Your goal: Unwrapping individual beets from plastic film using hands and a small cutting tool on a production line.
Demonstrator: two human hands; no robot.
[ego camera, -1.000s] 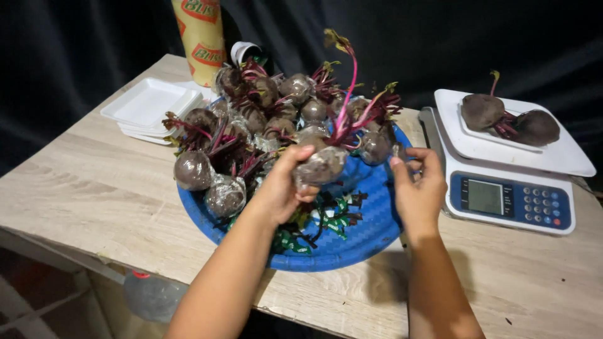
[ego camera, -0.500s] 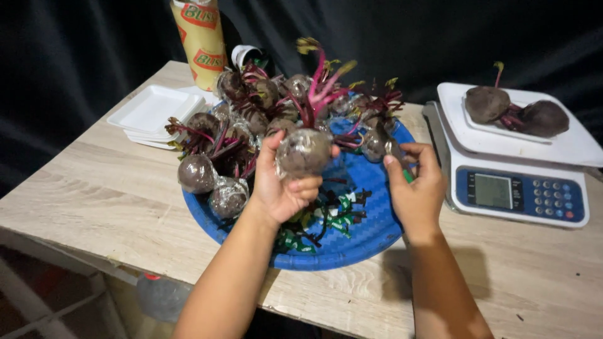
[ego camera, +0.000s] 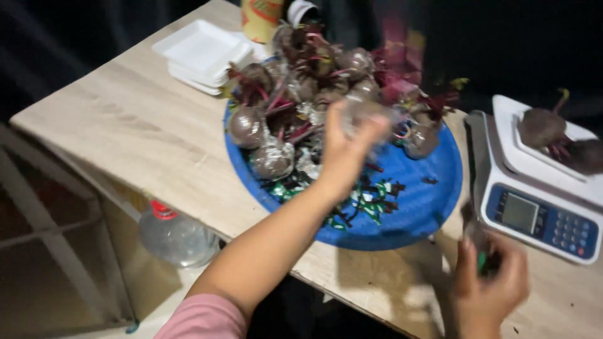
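Right at your left hand [ego camera: 344, 154] is where it all turns: your fingers are curled shut around one plastic-wrapped beet [ego camera: 367, 113], lifted just above the heap, and it's blurry enough that I can't tell how firm that hold really is. As best I can make out, the beet's long axis runs up and away from your palm, with the reddish stalks [ego camera: 396, 63] streaking off the far side toward the dark backdrop, so the round root end is what sits in your grip.

Just beyond and to the left of that hand is the rest of the beet pile [ego camera: 295, 81], still bunched on the far half of the blue round tray [ego camera: 433, 207]. Under your wrist, the near part of the tray has green and dark leaf scraps [ego camera: 361, 201] scattered on it.

Off to the right of the grip, well apart from it, is the digital scale [ego camera: 534, 213], with two beets [ego camera: 556, 135] sitting in a white tray on top. Your right hand [ego camera: 490, 282] is much nearer the scale, down by its front corner. It looks loosely closed on something small and green, but it's too smeared to say what. So the held beet lies left of the scale, with open blue tray between them.
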